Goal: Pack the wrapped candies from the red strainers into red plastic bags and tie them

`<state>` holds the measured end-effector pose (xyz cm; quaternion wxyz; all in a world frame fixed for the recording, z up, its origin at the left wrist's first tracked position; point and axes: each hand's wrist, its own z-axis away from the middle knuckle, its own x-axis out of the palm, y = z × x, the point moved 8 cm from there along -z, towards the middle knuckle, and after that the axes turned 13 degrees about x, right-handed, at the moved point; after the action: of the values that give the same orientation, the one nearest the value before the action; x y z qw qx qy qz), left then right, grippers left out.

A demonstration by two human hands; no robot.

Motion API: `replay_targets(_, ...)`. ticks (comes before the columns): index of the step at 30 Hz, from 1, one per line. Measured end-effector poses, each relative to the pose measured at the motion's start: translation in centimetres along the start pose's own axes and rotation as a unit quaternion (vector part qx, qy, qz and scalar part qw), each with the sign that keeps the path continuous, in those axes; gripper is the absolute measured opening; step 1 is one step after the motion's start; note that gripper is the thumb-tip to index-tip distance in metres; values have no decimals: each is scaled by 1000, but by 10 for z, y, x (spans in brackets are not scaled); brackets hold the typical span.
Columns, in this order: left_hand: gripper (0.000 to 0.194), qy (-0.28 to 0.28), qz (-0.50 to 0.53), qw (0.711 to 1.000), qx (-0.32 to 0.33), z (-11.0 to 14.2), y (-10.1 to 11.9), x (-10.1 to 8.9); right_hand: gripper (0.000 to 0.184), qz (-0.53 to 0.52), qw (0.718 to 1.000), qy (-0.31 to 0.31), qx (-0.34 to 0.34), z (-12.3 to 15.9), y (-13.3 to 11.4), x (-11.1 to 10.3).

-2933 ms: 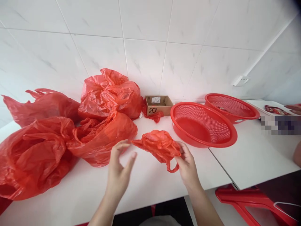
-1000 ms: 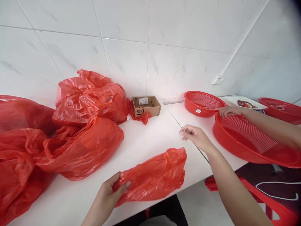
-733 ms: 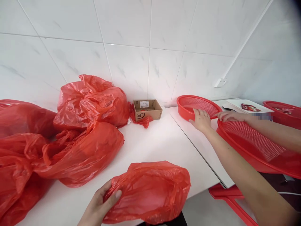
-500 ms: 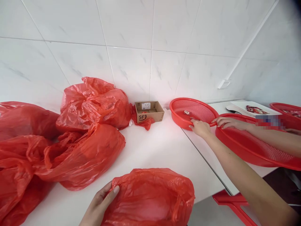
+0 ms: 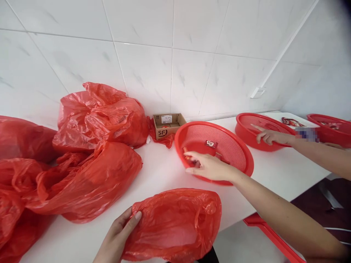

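My left hand point(image 5: 117, 233), at the lower middle, pinches the edge of a thin red plastic bag point(image 5: 170, 230). The bag's mouth gapes upward above the table's front edge. My right hand point(image 5: 211, 166) is over the near left rim of a red perforated basket point(image 5: 245, 160), thumb and fingers apart, slightly blurred. Inside this basket lies a small dark red packet point(image 5: 211, 143) with a pale print. An orange-red piece point(image 5: 186, 150) shows by my fingertips; whether they touch it I cannot make out.
Several full red plastic bags point(image 5: 109, 120) crowd the left side. Behind, by the tiled wall, stands an open cardboard box point(image 5: 175, 129). A co-worker's hand point(image 5: 270, 136) is over a second red basket point(image 5: 246, 137) at right. Farther right are a white tray point(image 5: 304, 126) and another red basket point(image 5: 334, 133).
My right hand let go of the bag, reached right to the basket and drew it left and nearer. My left hand took the bag, which has opened out. The co-worker's hand has left this basket's rim.
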<state>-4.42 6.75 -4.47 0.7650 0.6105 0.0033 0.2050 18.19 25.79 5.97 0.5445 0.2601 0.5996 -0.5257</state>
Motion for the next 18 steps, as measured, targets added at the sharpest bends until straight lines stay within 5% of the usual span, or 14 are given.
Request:
replay_targets(3, 43, -27, -4, 1000, -8, -1, -5, 0, 62, -83, 995, -12, -52, 6, -8, -2)
replay_targets(5, 44, -31, 2, 999, -11, -1, -7, -1, 64, -28, 1000, 7, 9, -7, 16, -4)
replay_targets(9, 42, -20, 12, 1000, -2, 3, -6, 0, 89, 98, 976, -114, 159, -36, 80, 24)
replay_targets(12, 40, -24, 12, 1000, 0, 6, -5, 8, 100, 122, 961, -158, 193, -51, 103, 36)
replay_targets(14, 41, -25, 10, 1000, 2, 8, -5, 14, 93, 135, 953, -162, 216, -61, 112, 35)
replay_targets(18, 41, -33, 6, 999, 9, 12, -4, 21, 44, 139, 942, -157, 261, -75, 126, 21)
